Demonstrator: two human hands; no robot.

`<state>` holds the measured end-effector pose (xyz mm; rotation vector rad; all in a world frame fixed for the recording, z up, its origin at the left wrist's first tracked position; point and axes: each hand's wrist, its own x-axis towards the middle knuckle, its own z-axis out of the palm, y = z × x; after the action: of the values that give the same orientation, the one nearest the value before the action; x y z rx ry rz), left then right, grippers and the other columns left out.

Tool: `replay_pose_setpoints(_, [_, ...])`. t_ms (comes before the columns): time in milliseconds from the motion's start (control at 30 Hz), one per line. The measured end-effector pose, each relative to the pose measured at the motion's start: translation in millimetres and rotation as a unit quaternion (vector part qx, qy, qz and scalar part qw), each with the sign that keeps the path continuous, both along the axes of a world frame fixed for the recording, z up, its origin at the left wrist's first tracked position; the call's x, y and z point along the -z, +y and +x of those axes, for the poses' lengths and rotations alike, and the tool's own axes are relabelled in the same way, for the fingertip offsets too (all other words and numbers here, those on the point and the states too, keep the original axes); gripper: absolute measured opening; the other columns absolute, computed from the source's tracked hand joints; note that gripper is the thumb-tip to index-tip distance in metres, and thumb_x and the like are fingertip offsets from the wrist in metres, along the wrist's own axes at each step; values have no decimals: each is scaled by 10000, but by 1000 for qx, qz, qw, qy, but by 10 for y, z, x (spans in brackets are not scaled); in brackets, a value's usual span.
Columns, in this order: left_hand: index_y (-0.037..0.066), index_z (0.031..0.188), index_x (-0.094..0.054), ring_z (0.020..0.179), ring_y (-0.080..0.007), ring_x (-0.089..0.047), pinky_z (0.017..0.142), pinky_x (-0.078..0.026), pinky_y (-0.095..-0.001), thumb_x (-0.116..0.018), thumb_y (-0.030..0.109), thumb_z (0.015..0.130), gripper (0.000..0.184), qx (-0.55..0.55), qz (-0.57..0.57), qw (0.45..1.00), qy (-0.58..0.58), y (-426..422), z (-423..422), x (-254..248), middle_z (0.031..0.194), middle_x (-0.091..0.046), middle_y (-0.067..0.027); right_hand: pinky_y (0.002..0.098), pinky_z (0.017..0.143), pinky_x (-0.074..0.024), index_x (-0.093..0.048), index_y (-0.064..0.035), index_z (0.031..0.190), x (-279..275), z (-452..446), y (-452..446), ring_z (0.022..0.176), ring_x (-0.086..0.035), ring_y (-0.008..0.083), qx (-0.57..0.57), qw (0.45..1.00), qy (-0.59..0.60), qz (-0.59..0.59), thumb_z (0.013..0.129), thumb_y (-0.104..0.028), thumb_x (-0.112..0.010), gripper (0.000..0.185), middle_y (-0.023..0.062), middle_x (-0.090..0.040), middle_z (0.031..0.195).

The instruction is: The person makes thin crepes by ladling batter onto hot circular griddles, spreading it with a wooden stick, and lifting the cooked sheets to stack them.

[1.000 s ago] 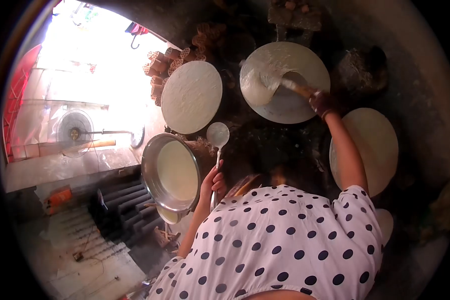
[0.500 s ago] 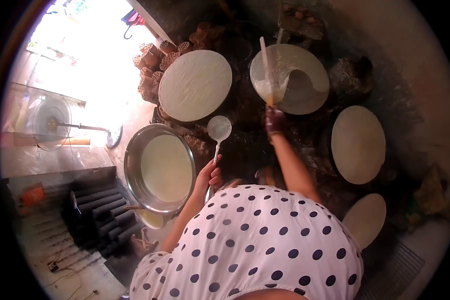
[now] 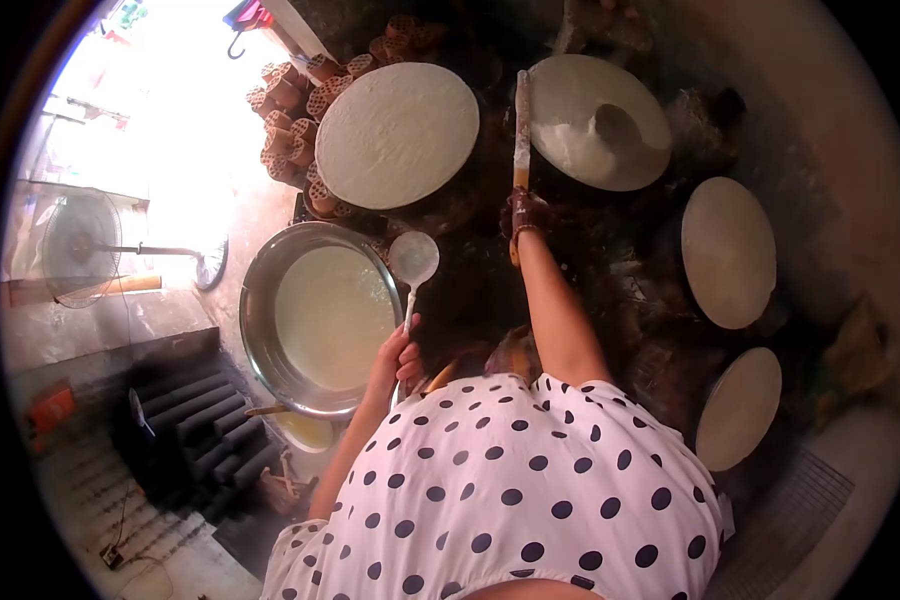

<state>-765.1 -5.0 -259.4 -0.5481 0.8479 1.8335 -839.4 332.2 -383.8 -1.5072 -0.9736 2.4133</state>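
Note:
My left hand (image 3: 398, 362) is wrapped round the handle of a ladle (image 3: 414, 258), whose round bowl points up beside the big metal basin (image 3: 253, 340) of pale liquid batter (image 3: 335, 315). My right hand (image 3: 527, 213), in a dark glove, grips a long flat stick (image 3: 522, 125) by its yellowish lower end. The stick stands along the left edge of a round cooking surface (image 3: 580, 85). Wet batter coats most of that round, around a small greyish patch right of its middle. Another round (image 3: 398, 135), upper left, carries a pale, even layer.
Two more pale rounds (image 3: 728, 255) lie on the right side. Perforated brown clay cylinders (image 3: 288, 135) are piled behind the upper-left round. Dark cylinders (image 3: 205, 420) are stacked at lower left, and a fan (image 3: 82, 247) stands near the bright opening. A wire rack (image 3: 800, 500) is at lower right.
My right hand has moved the stick left, from over the upper-right round to its edge. The uncovered patch there has shrunk. The ladle has shifted slightly left; the camera view has moved a little.

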Motion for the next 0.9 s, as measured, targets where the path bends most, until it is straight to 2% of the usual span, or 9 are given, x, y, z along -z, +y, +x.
replay_pose_setpoints(67, [180,1351,-423,373,-39,-295,328,-266,-203,-347,185,1001,359,-1,19,999,25,-47,-33,14,570,-292,59,340,311,-343,-517,-104,642,45,162,1,326,-458,202,62,989,-56,120,853,-249,-596,268,37,-464,467])
replay_pose_setpoints(167, [172,1345,-432,368,-41,-290,327,-261,-200,-350,183,1000,354,-13,11,1000,19,-40,-73,-12,567,-295,62,330,285,-307,-513,-108,644,-21,721,188,297,-420,180,81,980,-88,158,856,-248,-594,267,27,-441,447])
replay_pose_setpoints(400, [188,1334,-400,371,-69,-308,351,-277,-226,-382,218,990,346,21,40,999,19,91,-155,-40,566,-316,45,329,312,-331,-564,-95,662,-435,1290,668,333,-460,179,85,967,-168,173,859,-249,-611,254,31,-492,483])
replay_pose_setpoints(467, [181,1330,-405,370,-68,-304,351,-278,-227,-378,213,991,342,31,38,998,25,175,-153,-68,566,-316,44,326,324,-354,-584,-95,682,-281,1172,715,352,-484,190,46,974,-103,198,858,-251,-611,237,29,-517,500])
replay_pose_setpoints(500, [174,1326,-410,370,-66,-301,351,-279,-227,-374,209,992,338,36,34,998,30,230,-155,-82,565,-316,43,323,336,-379,-595,-100,702,-257,1080,553,363,-501,200,89,986,-29,141,852,-267,-622,226,27,-531,514])
replay_pose_setpoints(533, [174,1326,-410,370,-66,-301,351,-279,-227,-374,209,992,338,42,29,998,31,287,-152,-108,565,-316,43,328,337,-387,-590,-97,708,-360,1051,437,368,-510,204,-14,989,-31,143,849,-286,-628,239,38,-536,519])
replay_pose_setpoints(667, [168,1317,-424,370,-62,-303,345,-280,-220,-359,196,993,331,54,30,998,22,472,-197,-194,566,-327,44,332,328,-371,-590,-96,714,-14,1399,543,358,-485,183,-78,979,-101,157,857,-323,-612,269,37,-525,509])
replay_pose_setpoints(767, [168,1308,-437,375,-56,-313,342,-278,-215,-363,192,991,326,63,49,996,35,599,-196,-168,572,-339,47,329,287,-335,-556,-103,660,-121,1828,995,307,-434,170,-18,980,-124,154,871,-308,-592,296,22,-483,477])
replay_pose_setpoints(900, [170,1300,-456,384,-48,-326,343,-280,-213,-388,200,987,321,53,63,996,23,886,-217,-185,584,-352,54,352,333,-370,-589,-137,685,-124,2009,1625,370,-488,185,-27,968,-173,181,856,-382,-584,298,34,-550,525])
